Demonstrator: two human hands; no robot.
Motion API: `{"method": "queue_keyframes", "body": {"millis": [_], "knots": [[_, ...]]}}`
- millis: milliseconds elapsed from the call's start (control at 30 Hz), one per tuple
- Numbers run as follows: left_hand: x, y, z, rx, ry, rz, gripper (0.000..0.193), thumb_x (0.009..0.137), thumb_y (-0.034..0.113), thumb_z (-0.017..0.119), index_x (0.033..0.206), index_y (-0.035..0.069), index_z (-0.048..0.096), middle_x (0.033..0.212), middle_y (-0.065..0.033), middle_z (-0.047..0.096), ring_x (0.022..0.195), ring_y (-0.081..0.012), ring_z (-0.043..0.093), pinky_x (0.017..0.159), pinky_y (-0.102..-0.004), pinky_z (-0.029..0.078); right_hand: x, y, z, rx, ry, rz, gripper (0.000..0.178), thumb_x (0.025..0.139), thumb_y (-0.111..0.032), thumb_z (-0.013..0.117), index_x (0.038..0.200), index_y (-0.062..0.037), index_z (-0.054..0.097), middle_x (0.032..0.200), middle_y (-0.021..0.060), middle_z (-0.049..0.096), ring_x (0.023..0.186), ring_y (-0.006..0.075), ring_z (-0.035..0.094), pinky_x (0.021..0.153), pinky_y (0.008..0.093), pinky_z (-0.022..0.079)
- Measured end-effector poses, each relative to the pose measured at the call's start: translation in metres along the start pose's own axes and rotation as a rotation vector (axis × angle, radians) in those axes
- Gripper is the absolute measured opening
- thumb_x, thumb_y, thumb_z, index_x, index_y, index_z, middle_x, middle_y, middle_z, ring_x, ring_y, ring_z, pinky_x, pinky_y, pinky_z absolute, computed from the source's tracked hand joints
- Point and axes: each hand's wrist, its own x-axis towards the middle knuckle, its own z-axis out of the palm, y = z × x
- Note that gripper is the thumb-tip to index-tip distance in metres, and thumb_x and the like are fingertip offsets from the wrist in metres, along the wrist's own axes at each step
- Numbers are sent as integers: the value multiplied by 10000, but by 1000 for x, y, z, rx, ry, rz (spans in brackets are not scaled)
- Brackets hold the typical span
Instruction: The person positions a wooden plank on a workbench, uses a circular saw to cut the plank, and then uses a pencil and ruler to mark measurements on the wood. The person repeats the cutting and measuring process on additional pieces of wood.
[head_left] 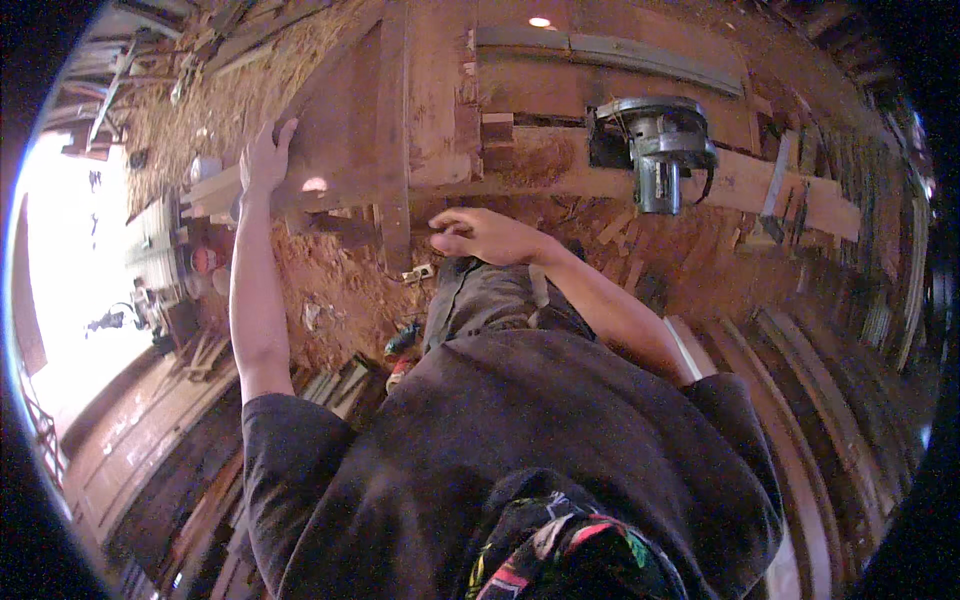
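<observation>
A wide reddish-brown wooden panel (pixel 340 120) lies across the work surface in front of me. My left hand (pixel 266 160) is closed on its left edge, with the thumb on top and the fingertips partly hidden. My right hand (pixel 485 236) hovers in front of my waist, just right of a narrow board end (pixel 396 235). Its fingers are loosely bent and apart from the thumb, and nothing shows in them. To the right, a dark power tool (pixel 660 160) with a cylindrical motor housing stands on a plank.
Sawdust and shavings (pixel 320 290) cover the ground. Long boards (pixel 800 400) are stacked behind me on the right, and more timber (pixel 170 450) lies on the left. A small wood block (pixel 497 130) sits beside the panel. Bright daylight comes in at the far left.
</observation>
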Motion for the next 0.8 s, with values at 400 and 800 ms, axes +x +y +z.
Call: {"method": "queue_keyframes", "body": {"millis": [400,800], "knots": [[22,-62,-16,-338,-115,152,521,1029,471,557,1206,-8,661,1169,-202,706,1106,-307,662,975,-400,479,66,-23,100,885,470,-188,362,1073,-369,550,1190,-27,560,792,44,616,670,160,611,620,340,533],[-101,-113,29,-1118,903,-260,482,914,283,751,1186,-18,491,1141,-180,575,1039,-284,582,916,-456,515,-200,-28,208,788,1265,-91,346,1024,-303,632,1267,-58,650,691,-25,498,565,113,463,475,279,362]]}}
